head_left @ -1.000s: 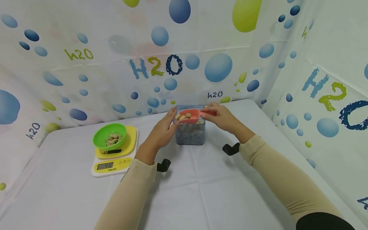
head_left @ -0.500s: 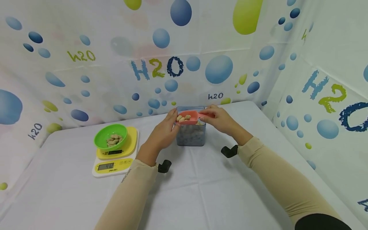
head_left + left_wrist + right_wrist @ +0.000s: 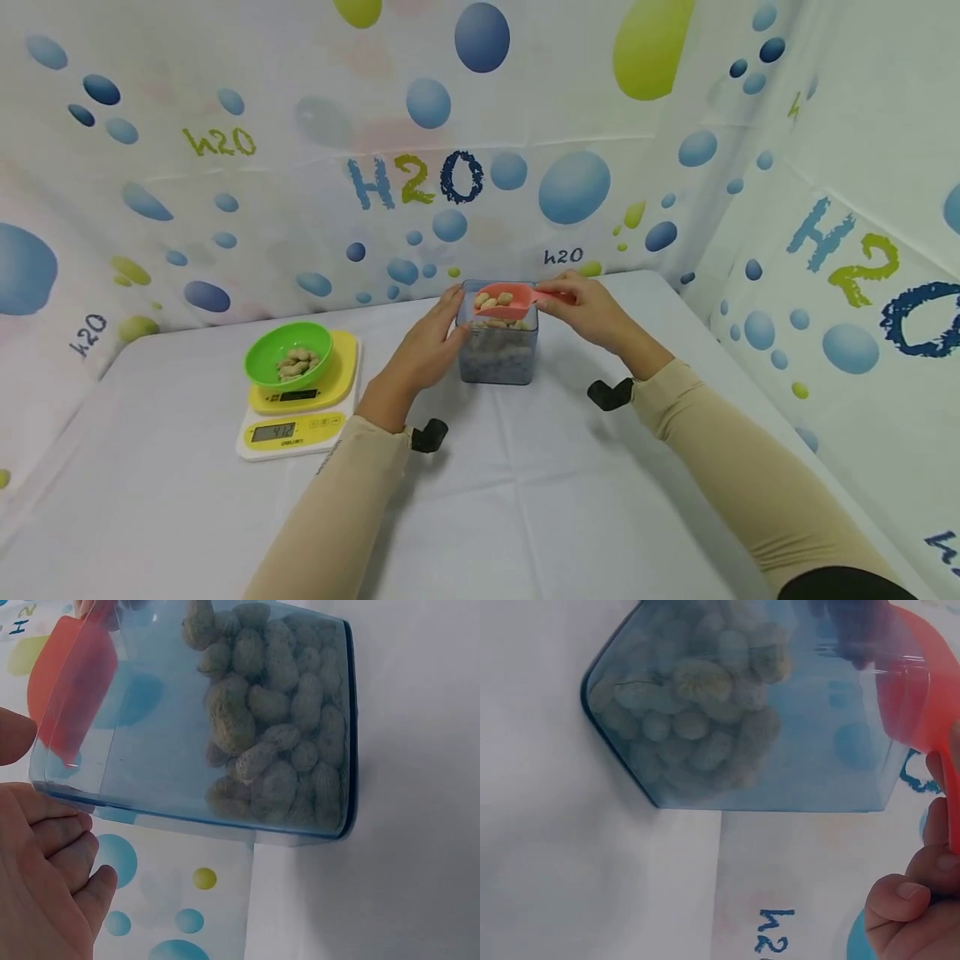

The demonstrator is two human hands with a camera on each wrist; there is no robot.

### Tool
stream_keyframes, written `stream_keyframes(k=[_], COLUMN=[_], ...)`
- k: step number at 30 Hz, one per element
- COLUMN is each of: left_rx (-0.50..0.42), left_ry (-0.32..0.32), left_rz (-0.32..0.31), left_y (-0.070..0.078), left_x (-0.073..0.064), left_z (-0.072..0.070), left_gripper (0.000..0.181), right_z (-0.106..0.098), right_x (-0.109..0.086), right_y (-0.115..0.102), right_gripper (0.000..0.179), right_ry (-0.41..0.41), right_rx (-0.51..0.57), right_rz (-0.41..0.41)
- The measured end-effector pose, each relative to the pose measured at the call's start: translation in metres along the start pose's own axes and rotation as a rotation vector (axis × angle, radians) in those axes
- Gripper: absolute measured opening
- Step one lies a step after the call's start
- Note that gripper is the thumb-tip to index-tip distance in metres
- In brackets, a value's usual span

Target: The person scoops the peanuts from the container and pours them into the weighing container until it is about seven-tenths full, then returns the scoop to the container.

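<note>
Nearest the viewer, on the near side of the blue container [image 3: 498, 358], extend a beige left sleeve [image 3: 337, 500] and a beige right sleeve [image 3: 735, 458]. Left of the container, a white-and-yellow scale [image 3: 343, 367] carries a green bowl [image 3: 262, 354] of peanuts [image 3: 297, 362]; both stand as before. The container stands upright on a white tablecloth [image 3: 480, 533]. In the head view its contents are a grey blur through the front wall; the left wrist view resolves individual nuts [image 3: 274, 712] packed in its lower part. Conversely, only the head view shows the load [image 3: 492, 300] of peanuts in the red scoop [image 3: 519, 302], positioned over the container's mouth. Against half a second ago, the scoop sits slightly higher and further right, a gap now separates its tip from the left fingers, and more of the container's nuts show below it. Grip: the right hand [image 3: 588, 310], by the container's right rim, pinches the scoop's handle; the left hand [image 3: 427, 342] rests against the container's left wall near the rim, fingers mostly extended, thumb by the front corner, not closed round it. Beyond the container hangs a white backdrop [image 3: 285, 167] printed with bubbles and H2O lettering.
</note>
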State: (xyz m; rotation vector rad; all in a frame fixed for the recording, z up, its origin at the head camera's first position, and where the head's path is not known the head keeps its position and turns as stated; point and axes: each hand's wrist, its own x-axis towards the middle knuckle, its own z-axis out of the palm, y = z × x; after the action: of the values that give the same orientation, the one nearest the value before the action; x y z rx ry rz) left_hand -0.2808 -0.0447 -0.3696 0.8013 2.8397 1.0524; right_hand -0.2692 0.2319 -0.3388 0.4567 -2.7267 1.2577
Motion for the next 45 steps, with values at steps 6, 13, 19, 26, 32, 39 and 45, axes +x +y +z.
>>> stream_keyframes(k=[6, 13, 19, 26, 32, 39, 45], left_rx=[0.026, 0.09, 0.132, 0.173, 0.215, 0.229, 0.227], left_ry=[0.028, 0.059, 0.116, 0.156, 0.186, 0.153, 0.084], left_rz=[-0.025, -0.052, -0.068, -0.174, -0.217, -0.305, -0.376], left_y=[-0.002, -0.008, -0.027, -0.055, -0.079, -0.104, -0.122], left_x=[-0.01, -0.035, -0.069, -0.116, -0.146, -0.161, -0.16], left_z=[-0.011, -0.045, -0.083, -0.121, -0.132, -0.132, -0.133], left_gripper=[0.064, 0.065, 0.065, 0.065, 0.066, 0.068, 0.07], right_z=[0.001, 0.013, 0.039, 0.075, 0.115, 0.164, 0.192], right_x=[0.006, 0.015, 0.025, 0.032, 0.035, 0.043, 0.05], right_y=[-0.014, -0.042, -0.072, -0.112, -0.132, -0.144, -0.151], right_gripper=[0.041, 0.038, 0.041, 0.04, 0.037, 0.038, 0.037], right_ry=[0.014, 0.053, 0.052, 0.005, -0.041, -0.092, -0.082], right_rx=[-0.01, 0.009, 0.058, 0.114, 0.098, 0.072, -0.024], right_rz=[-0.032, -0.062, -0.069, -0.085, -0.125, -0.081, -0.123])
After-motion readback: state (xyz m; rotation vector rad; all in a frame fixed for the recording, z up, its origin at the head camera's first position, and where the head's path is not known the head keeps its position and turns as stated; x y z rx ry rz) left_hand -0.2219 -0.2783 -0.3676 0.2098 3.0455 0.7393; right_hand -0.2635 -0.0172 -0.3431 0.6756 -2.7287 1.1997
